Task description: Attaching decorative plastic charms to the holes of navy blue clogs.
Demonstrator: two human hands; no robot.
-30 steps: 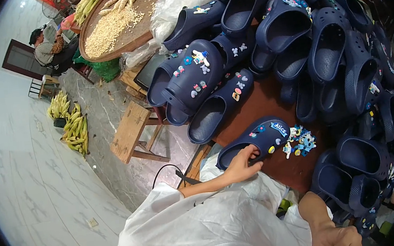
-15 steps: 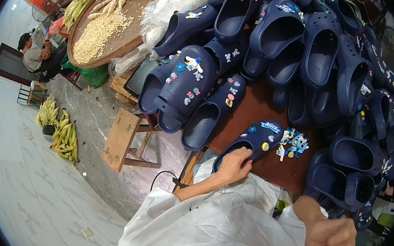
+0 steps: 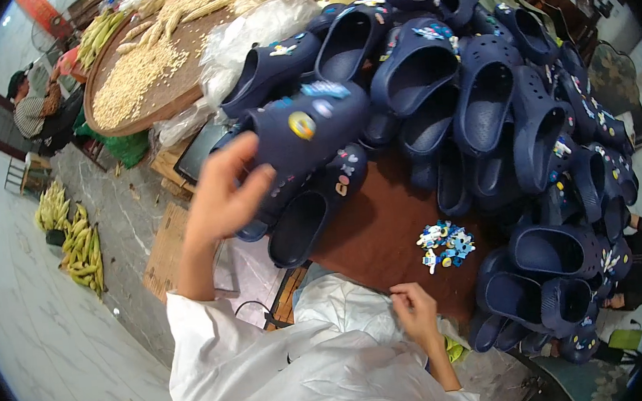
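Note:
A navy clog with a blue name plate and a yellow round charm lies on the stack of clogs at the left, slightly blurred. My left hand is at its heel end, thumb and fingers apart, with the fingertips in front of it. Beneath it, another navy clog rests at the table's left edge. My right hand hovers by the near edge of the brown table, its fingers curled in and its palm hidden. A small heap of blue and white charms sits on the tabletop beyond it.
Many charm-covered navy clogs are piled at the back and right. A round tray of corn kernels stands at the far left, a wooden stool below it. Corn cobs lie on the floor. A person sits far left.
My left hand has carried the clog from my lap up and left onto the stack, and its fingers are now apart. My right hand has come up beside the table edge.

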